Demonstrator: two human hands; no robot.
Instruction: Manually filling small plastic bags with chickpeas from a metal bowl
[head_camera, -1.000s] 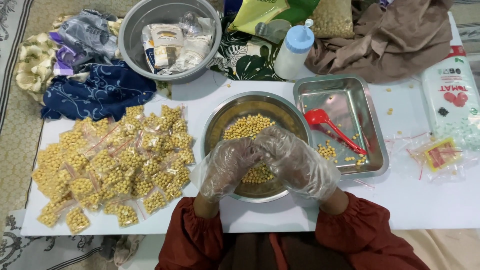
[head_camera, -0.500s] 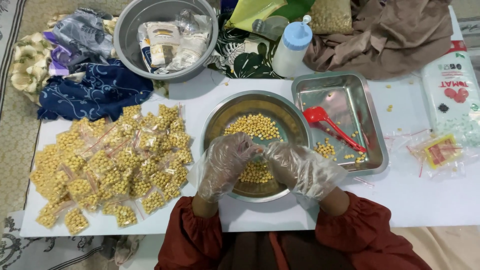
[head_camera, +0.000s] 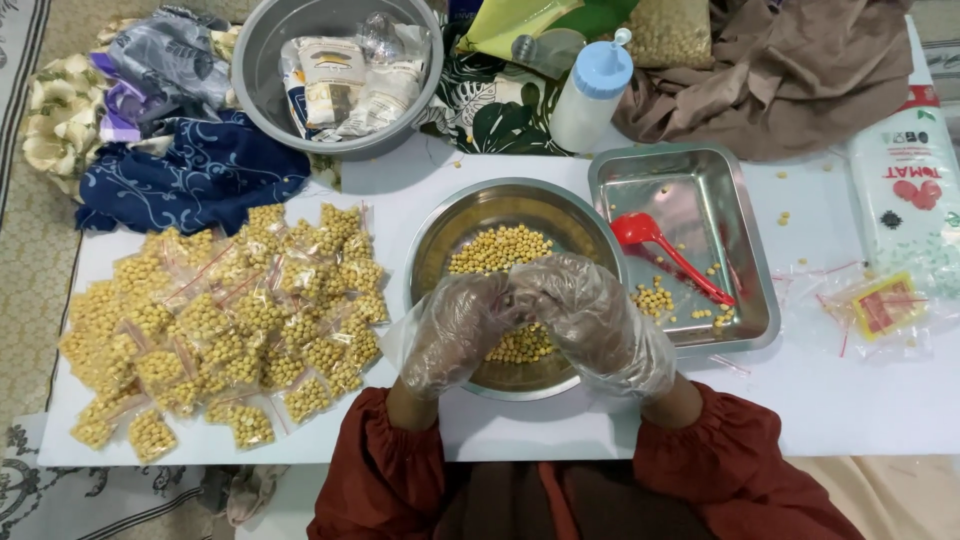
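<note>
You are now bringing gloved left hand (head_camera: 455, 335) and right hand (head_camera: 590, 320) together, fingertips pinching something unclear above round bowl (head_camera: 440, 240) of yellow beans (head_camera: 500, 248); filled packets (head_camera: 220, 320) lying leftward.

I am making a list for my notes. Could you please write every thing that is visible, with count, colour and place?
round metal bowl: one, silver, table centre, holds yellow beans
small filled bags: many, clear with yellow beans, heaped at the left
square metal tray: one, silver, right of the bowl, few beans inside
scoop: one, red, in the tray
grey basin: one, top left, holds packets
squeeze bottle: one, white with blue cap, top centre
cloths: several, blue and brown, along the top
left hand: clear glove, over the bowl
right hand: clear glove, touching the left
</note>
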